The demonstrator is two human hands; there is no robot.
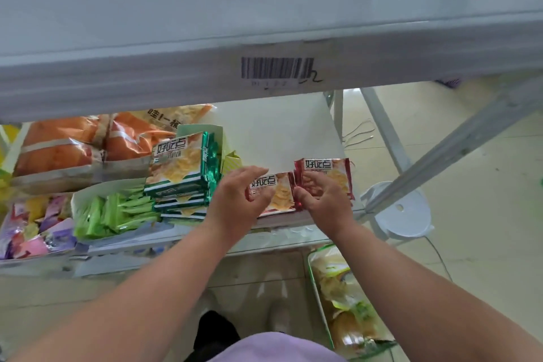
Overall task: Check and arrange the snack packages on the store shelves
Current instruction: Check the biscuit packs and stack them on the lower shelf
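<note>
Both hands work at the front edge of the shelf (282,132), on two red packs; the left hand (235,200) has its fingers curled loosely over the near-left corner of the left red pack (274,194), touching it but not clearly clamped, so whether it truly grips I cannot tell; the right hand (321,200) pinches the right red pack (338,176) at its lower edge, thumb on the seam between the two packs. Just left of the left fingers stands the green stack (182,173); behind all the fingertips the shelf lies bare.

Risks, as I judge them: both packs overhang the front lip, so a slack grip could drop one to the floor; the left wrist sits close to the green stack and a sideways push could topple it; sliding the packs together could leave them overlapped and crooked.
</note>
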